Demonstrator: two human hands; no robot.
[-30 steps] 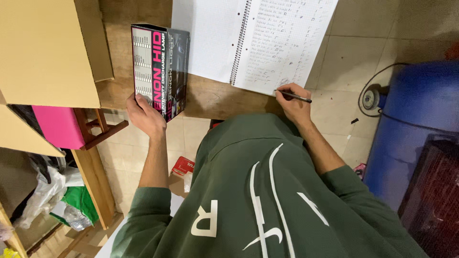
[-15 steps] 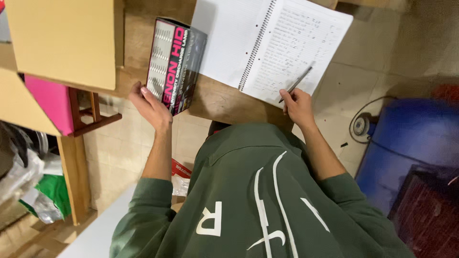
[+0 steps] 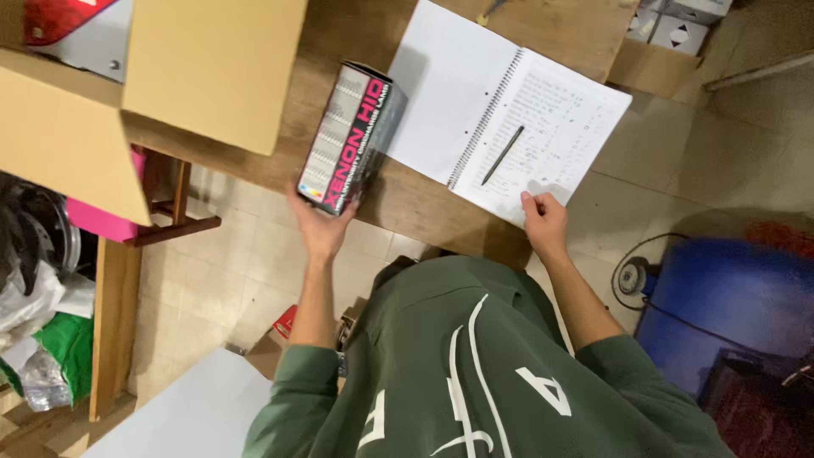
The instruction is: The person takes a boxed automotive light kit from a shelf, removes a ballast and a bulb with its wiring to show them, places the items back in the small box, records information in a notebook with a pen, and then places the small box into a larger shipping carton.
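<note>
My left hand [image 3: 322,225] grips the near end of a long black box with pink and white print [image 3: 348,140]. The box lies on the wooden table [image 3: 415,208], next to an open spiral notebook [image 3: 500,102]. A dark pen [image 3: 503,155] lies loose on the notebook's written right page. My right hand [image 3: 544,222] rests at that page's near edge, fingertips touching the paper, holding nothing. My green sweatshirt [image 3: 475,373] fills the bottom of the view.
A big cardboard carton with open flaps [image 3: 212,68] covers the table's left part. A pink item [image 3: 97,222] and plastic bags [image 3: 34,322] sit lower left. A blue drum [image 3: 729,297] stands at the right, and small boxes [image 3: 678,25] at the top right.
My right hand has let go of the pen, which now lies on the page, and the hand has drawn back to the page edge. My left hand still holds the box.
</note>
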